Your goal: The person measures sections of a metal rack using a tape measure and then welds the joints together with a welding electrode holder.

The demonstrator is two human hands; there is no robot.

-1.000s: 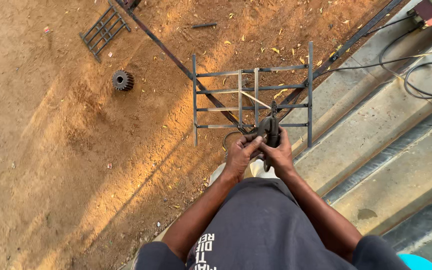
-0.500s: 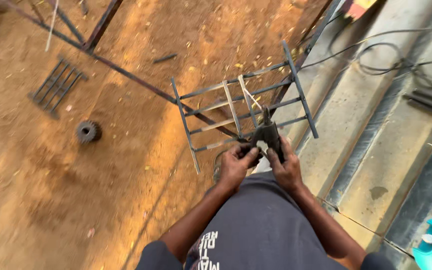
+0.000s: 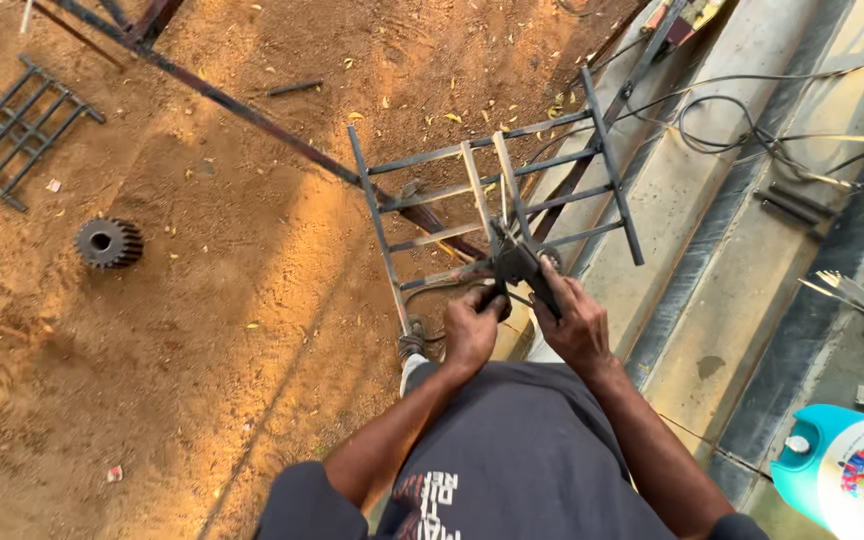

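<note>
The head camera swung over a bit, so the metal grille frame (image 3: 497, 200) now sits tilted across the middle instead of squared up like a second ago. The gear wheel (image 3: 109, 242) slid from upper left down toward mid-left, and the small grate (image 3: 20, 130) drifted to the far left edge. A teal jug (image 3: 847, 470) has crept further into the bottom right corner. The left hand (image 3: 472, 330) and right hand (image 3: 577, 325) sit a little wider apart on the dark tool (image 3: 517, 262).
</note>
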